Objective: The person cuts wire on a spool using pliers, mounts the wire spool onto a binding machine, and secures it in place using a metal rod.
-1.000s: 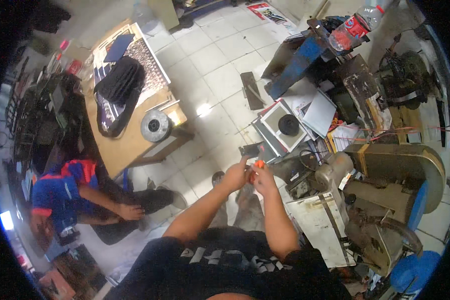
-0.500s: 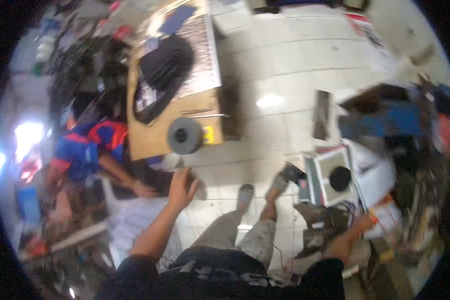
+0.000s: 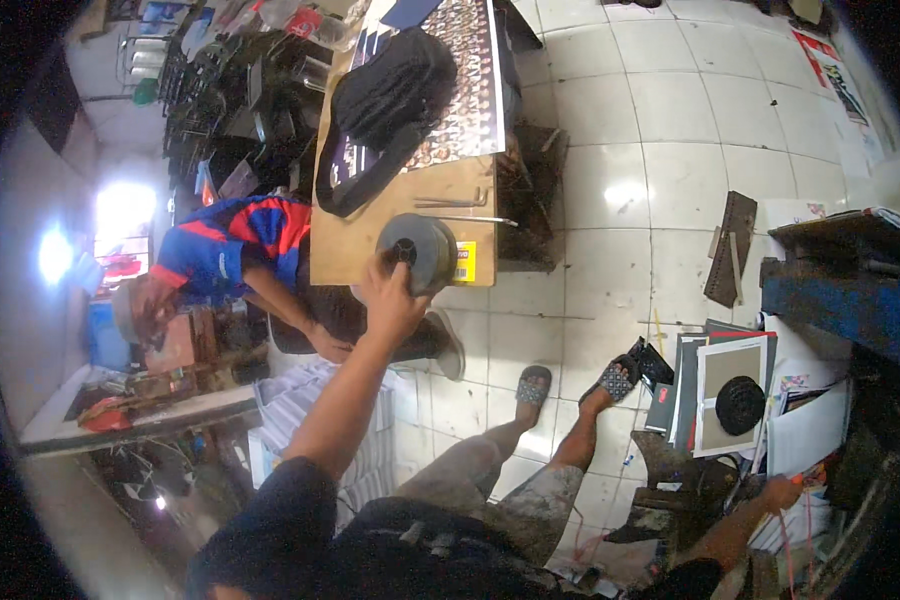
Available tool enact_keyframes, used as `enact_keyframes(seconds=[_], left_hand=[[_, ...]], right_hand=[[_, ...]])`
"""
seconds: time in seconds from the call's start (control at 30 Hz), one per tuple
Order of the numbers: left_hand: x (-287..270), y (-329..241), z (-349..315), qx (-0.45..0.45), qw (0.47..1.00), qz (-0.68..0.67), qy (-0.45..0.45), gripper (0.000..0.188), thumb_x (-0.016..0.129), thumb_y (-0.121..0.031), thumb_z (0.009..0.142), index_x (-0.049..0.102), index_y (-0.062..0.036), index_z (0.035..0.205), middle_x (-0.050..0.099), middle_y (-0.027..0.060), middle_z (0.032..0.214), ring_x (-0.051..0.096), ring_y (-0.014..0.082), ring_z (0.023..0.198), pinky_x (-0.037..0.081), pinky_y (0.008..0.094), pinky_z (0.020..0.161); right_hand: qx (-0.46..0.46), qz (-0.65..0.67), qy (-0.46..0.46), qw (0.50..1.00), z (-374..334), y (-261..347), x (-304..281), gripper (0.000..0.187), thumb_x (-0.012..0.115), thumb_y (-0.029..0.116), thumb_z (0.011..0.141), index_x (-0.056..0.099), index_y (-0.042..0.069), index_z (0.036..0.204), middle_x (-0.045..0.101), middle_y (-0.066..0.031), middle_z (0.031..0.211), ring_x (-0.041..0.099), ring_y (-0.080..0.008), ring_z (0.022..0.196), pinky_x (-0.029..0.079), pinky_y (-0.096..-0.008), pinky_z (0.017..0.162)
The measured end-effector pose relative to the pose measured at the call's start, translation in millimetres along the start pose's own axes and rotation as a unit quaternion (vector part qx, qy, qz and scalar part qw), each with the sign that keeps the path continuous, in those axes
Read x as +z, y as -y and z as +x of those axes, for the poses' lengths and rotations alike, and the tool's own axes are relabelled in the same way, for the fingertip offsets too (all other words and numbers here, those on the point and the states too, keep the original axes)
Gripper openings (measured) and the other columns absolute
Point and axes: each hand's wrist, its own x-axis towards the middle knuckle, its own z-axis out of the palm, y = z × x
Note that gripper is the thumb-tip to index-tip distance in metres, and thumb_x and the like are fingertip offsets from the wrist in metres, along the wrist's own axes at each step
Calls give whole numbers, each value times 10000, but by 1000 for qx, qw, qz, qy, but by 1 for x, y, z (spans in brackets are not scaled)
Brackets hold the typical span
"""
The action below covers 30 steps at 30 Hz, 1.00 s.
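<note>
A grey spool [image 3: 432, 245] stands near the front edge of the brown tabletop [image 3: 345, 262]. Its hub is dark and its flanges are round. My left hand [image 3: 398, 305] reaches over that edge, fingers bent around the spool's near flange by the hub. Far to the right, my right hand [image 3: 773, 494] is closed beside a pile of papers. Something small and orange [image 3: 797, 480] shows at its fingers, with thin reddish cords hanging close by; its kind is unclear. Behind the spool lie thin metal rods [image 3: 460, 217], one of them bent at its end.
A black bag [image 3: 395, 95] with a strap rests on a large photo print [image 3: 480, 100]. A co-worker in a blue and red shirt [image 3: 270, 240] leans in at the left. Folders and a framed board [image 3: 712, 440] with a black coil [image 3: 740, 405] are stacked at right on white floor tiles [image 3: 610, 250].
My left hand has come forward and taken hold of the spool. The view has shifted, with table and floor things now further right. My right hand still has the orange thing at its fingers.
</note>
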Motion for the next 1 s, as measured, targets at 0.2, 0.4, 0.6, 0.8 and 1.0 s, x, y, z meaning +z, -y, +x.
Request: enact_keyframes(seconds=[0.2, 0.4, 0.6, 0.8, 1.0], left_hand=[[-22, 16, 2, 41, 994, -100, -1, 563, 841, -250, 645, 626, -46, 1124, 411, 234, 1346, 401, 433, 1223, 360, 484, 1032], [-43, 51, -56, -148, 878, -452, 52, 462, 723, -330, 829, 651, 56, 1071, 475, 180, 1295, 469, 294, 1214, 396, 353, 1004], [-101, 87, -144, -327, 341, -872, 130, 530, 585, -381, 951, 481, -24, 1328, 600, 128, 1229, 559, 289, 1142, 412, 451, 1012], [-157, 87, -199, -283, 41, -940, 184, 666, 551, -485, 921, 411, -78, 1430, 424, 155, 1460, 403, 320, 1342, 288, 516, 1127], [-178, 93, -239, -183, 181, -876, 408, 593, 623, -365, 899, 473, -8, 1347, 549, 143, 1329, 525, 307, 1224, 390, 466, 1057]], right_hand=[[34, 450, -8, 892, -7, 105, -177, 453, 560, 200, 936, 445, 17, 1334, 563, -238, 1255, 592, -381, 1103, 492, -436, 913], [-70, 661, 257, 701, -75, 216, -467, 428, 599, 71, 867, 491, -1, 1275, 581, -179, 1184, 582, -305, 1053, 457, -383, 948], [-378, 687, 343, 518, -153, 281, -711, 444, 633, 138, 878, 501, 20, 1285, 597, -214, 1201, 567, -375, 1126, 452, -409, 952], [-283, 751, 479, 355, -192, 220, -803, 441, 640, 83, 878, 475, -14, 1276, 624, -80, 1053, 592, -166, 941, 478, -298, 851], [-221, 754, 485, 384, -224, 63, -831, 478, 686, 140, 888, 461, 14, 1291, 627, -64, 1121, 580, -137, 974, 467, -287, 904]])
